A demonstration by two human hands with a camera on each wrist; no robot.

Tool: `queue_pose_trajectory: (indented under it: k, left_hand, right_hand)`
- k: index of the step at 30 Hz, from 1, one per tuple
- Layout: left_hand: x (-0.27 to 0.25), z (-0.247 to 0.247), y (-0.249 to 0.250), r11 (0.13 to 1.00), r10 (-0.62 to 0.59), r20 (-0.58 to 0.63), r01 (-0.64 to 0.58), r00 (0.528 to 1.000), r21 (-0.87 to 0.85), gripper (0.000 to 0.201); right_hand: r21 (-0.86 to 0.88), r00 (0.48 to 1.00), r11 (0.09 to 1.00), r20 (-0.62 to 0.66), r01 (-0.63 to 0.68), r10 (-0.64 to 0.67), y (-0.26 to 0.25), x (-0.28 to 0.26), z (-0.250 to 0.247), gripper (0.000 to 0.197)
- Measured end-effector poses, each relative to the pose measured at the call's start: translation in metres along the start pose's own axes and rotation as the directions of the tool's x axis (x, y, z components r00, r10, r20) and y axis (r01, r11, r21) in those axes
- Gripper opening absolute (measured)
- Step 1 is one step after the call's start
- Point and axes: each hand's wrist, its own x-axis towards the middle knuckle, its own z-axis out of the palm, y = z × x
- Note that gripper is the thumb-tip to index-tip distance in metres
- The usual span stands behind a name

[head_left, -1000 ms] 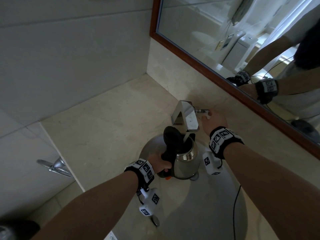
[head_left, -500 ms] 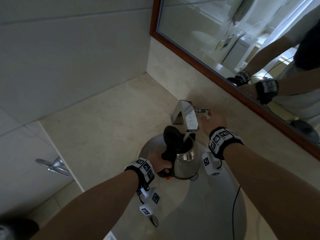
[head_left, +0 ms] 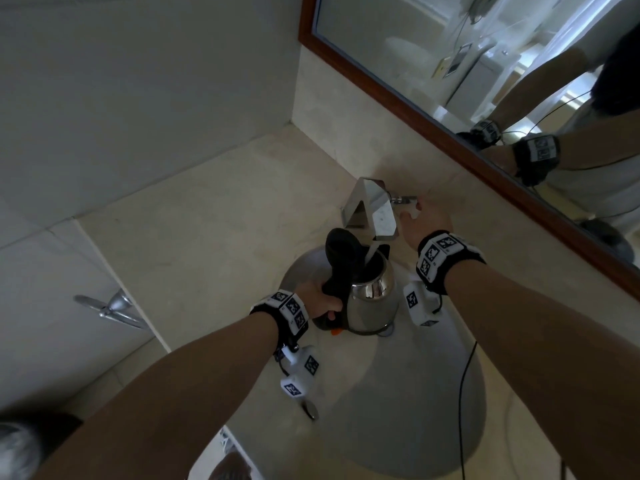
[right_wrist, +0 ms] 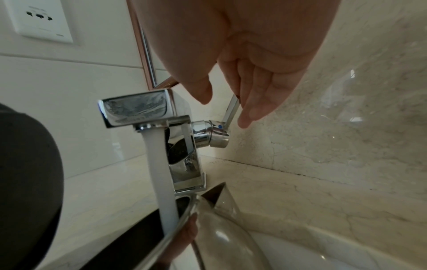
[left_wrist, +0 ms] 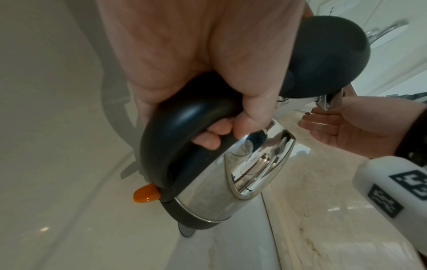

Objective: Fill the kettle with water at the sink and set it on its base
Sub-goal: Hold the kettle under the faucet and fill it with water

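A steel kettle (head_left: 372, 299) (left_wrist: 221, 180) with a black handle and an open black lid (head_left: 341, 245) hangs over the sink (head_left: 408, 393). My left hand (head_left: 320, 301) (left_wrist: 208, 102) grips its handle. A stream of water (right_wrist: 159, 173) runs from the chrome tap (head_left: 372, 211) (right_wrist: 138, 107) into the kettle's mouth. My right hand (head_left: 424, 220) (right_wrist: 251, 87) is at the tap's lever (right_wrist: 231, 109), fingers straight and touching it, thumb apart. The kettle's base is not in view.
A beige stone counter (head_left: 207, 230) runs left of the sink to a tiled wall. A wood-framed mirror (head_left: 485, 64) hangs behind the tap. A wall socket (right_wrist: 39, 20) sits on the wall beyond the tap. A chrome fitting (head_left: 110, 306) sticks out at lower left. A black cable (head_left: 462, 410) crosses the basin.
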Motion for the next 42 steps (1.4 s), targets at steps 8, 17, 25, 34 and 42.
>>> queue_pose_trajectory:
  k: [8, 17, 25, 34, 42]
  left_hand:
    - [-0.0073, -0.0009, 0.0047, 0.999, -0.037, -0.001, 0.037, 0.999, -0.013, 0.015]
    - [-0.0087, -0.0043, 0.0074, 0.998, -0.063, 0.012, 0.063, 0.998, -0.016, 0.027]
    - [-0.0061, -0.0029, 0.0053, 0.997, -0.067, 0.001, 0.067, 0.998, 0.035, 0.018]
    - [-0.0074, -0.0030, 0.0063, 0.997, -0.073, 0.010, 0.073, 0.997, 0.009, 0.023]
    - [-0.0051, -0.0025, 0.0048, 0.998, -0.058, 0.000, 0.058, 0.998, 0.033, 0.019]
  right_hand:
    - [-0.031, 0.999, 0.999, 0.029, 0.024, -0.024, 0.0021, 0.0003, -0.0034, 0.050]
    - [-0.080, 0.999, 0.997, 0.047, 0.016, -0.012, 0.0020, 0.0040, -0.0031, 0.054]
    - [-0.072, 0.999, 0.997, 0.048, 0.008, -0.005, 0.0029, 0.0039, -0.0025, 0.054]
    - [-0.069, 0.999, 0.998, 0.038, 0.014, -0.011, 0.0034, 0.0062, -0.0002, 0.055]
    - [-0.056, 0.999, 0.998, 0.035, 0.018, -0.016, 0.0045, 0.0062, 0.0006, 0.054]
